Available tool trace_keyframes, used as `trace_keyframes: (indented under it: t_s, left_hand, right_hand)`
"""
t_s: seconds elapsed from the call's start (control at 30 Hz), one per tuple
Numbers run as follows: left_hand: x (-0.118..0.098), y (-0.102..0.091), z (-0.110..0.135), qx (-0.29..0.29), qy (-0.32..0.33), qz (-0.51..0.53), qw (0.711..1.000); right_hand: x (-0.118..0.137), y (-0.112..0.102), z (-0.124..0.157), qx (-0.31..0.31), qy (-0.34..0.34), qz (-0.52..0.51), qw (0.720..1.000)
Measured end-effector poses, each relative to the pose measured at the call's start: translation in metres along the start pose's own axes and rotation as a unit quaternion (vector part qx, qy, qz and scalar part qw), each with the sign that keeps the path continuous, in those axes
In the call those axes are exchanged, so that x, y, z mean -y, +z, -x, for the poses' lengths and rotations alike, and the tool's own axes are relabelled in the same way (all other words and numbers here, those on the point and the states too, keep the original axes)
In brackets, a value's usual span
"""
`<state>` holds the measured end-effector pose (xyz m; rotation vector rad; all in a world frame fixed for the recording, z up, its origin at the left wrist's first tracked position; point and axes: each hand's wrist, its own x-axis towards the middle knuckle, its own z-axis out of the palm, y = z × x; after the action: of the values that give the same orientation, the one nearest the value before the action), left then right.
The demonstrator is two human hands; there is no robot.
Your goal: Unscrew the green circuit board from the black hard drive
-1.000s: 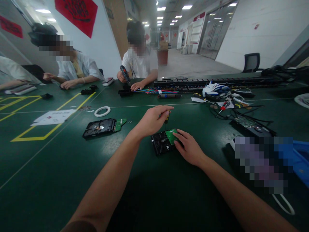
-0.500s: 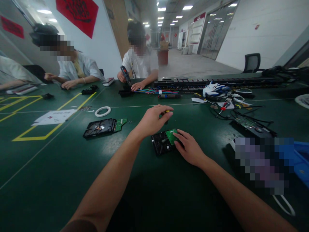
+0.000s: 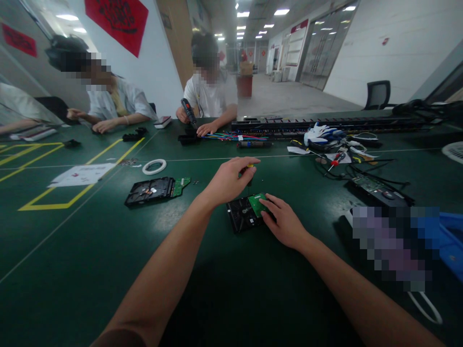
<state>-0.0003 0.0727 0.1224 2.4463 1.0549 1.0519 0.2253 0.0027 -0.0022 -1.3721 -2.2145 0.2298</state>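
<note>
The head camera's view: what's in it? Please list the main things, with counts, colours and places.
table: one, green, foreground
drive: one, black-green, centre
tool: one, partly yellow, by drive
second drive: one, black-green, left
ring: one, white, left
printed sheet: one, white, left
screwdriver: one, red, right
gloves: count unclear, white-blue, right
another device: one, black, right
blue object: one, blue, right edge
chairs: at least two, black, background
wall signs: several, red, background
co-workers: three, light clothing, across table
left hand: one, bare, holding tool
right hand: one, bare, on drive
</note>
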Motion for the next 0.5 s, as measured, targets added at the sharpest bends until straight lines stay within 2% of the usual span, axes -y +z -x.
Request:
trace_keyframes:
  t_s: [0.5]
  left_hand:
    - [-0.0007, 0.0006, 0.0007, 0.007, -0.013, 0.056, 0.998]
  right_hand:
    - [-0.0007, 0.0010, -0.0004, -0.006, -0.001, -0.006, 1.000]
